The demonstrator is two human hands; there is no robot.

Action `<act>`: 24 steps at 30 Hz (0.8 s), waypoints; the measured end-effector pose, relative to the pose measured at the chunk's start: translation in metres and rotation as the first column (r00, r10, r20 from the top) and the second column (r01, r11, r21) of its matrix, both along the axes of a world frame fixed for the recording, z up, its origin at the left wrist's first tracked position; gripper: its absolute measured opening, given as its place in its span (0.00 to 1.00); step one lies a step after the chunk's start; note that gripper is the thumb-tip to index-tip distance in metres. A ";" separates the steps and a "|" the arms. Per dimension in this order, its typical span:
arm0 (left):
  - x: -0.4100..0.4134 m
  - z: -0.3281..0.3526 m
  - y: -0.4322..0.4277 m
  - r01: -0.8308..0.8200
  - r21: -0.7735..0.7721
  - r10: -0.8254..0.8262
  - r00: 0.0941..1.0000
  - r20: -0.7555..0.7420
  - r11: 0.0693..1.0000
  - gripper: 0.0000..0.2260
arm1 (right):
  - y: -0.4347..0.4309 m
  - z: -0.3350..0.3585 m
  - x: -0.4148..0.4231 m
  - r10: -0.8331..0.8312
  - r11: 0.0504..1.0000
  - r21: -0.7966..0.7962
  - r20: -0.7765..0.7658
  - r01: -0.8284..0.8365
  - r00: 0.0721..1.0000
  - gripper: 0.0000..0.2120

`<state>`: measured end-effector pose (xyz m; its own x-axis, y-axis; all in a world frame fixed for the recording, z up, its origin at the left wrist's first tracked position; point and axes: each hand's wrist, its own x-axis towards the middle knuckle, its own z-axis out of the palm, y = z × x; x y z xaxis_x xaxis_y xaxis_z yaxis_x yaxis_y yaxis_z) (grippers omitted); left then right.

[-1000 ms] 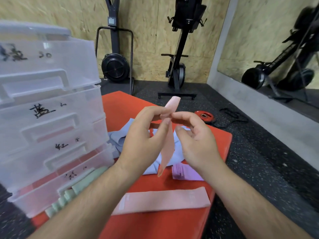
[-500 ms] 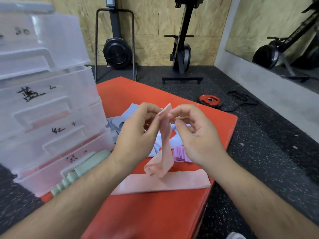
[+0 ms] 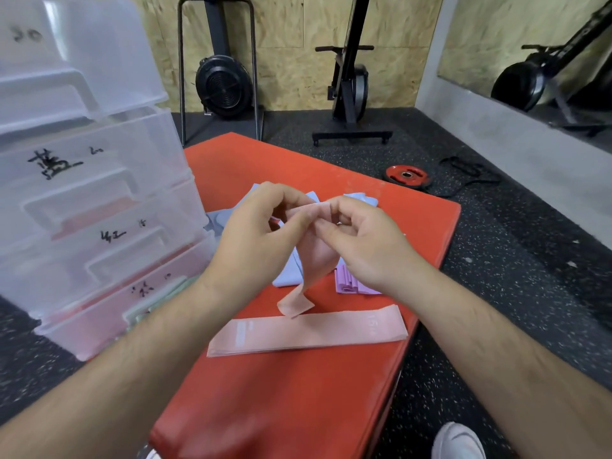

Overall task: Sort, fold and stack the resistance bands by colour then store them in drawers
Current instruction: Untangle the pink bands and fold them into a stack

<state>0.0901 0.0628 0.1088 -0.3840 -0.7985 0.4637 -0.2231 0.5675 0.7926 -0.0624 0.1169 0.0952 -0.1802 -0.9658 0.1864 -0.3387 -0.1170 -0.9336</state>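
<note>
My left hand (image 3: 261, 236) and my right hand (image 3: 361, 240) both pinch the top end of a pink resistance band (image 3: 308, 270) above the red mat (image 3: 298, 392). The band hangs down, and its lower end curls onto a flat stack of pink bands (image 3: 308, 332) lying across the mat. Behind my hands lie light blue bands (image 3: 288, 276), partly hidden. A folded purple pile (image 3: 351, 283) sits under my right wrist. Green bands (image 3: 155, 306) show in the open bottom drawer.
A clear plastic drawer unit (image 3: 82, 180) with handwritten labels stands on the left, its bottom drawer pulled out. A red weight plate (image 3: 406, 175) and a black strap lie on the dark floor beyond the mat. Exercise machines stand by the wooden wall. White shoe (image 3: 458, 442) at bottom right.
The pink band has been lowered from hanging free until its end rests on the flat pink stack. Both hands have come down and closer together at its top end.
</note>
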 end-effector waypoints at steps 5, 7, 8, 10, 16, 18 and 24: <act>0.008 -0.004 -0.005 0.014 0.095 -0.007 0.997 -0.073 0.995 0.04 | 0.000 -0.009 -0.005 0.146 0.983 0.115 -0.034 -0.141 0.989 0.10; 0.014 -0.007 -0.009 -0.017 0.131 0.028 0.996 -0.079 0.991 0.06 | -0.001 -0.014 -0.009 0.199 0.967 0.181 -0.087 -0.181 0.976 0.11; 0.017 -0.008 -0.012 -0.039 0.156 0.051 0.996 -0.074 0.987 0.07 | -0.002 -0.014 -0.013 0.212 0.960 0.202 -0.078 -0.193 0.974 0.09; 0.023 -0.010 -0.016 -0.088 0.218 0.104 0.993 -0.060 0.972 0.08 | 0.000 -0.009 -0.022 0.239 0.944 0.242 -0.034 -0.224 0.970 0.05; 0.046 -0.028 -0.022 -0.093 0.282 0.087 0.996 0.034 0.955 0.04 | 0.017 -0.004 -0.055 0.351 0.846 0.450 -0.066 -0.286 0.934 0.10; 0.055 -0.034 -0.024 -0.051 0.264 0.044 0.998 0.033 0.963 0.06 | 0.021 -0.007 -0.065 0.353 0.823 0.498 -0.075 -0.272 0.933 0.11; 0.081 -0.054 -0.026 -0.030 0.180 -0.025 0.955 0.294 0.983 0.13 | 0.030 -0.021 -0.093 0.356 0.761 0.624 -0.175 -0.176 0.918 0.13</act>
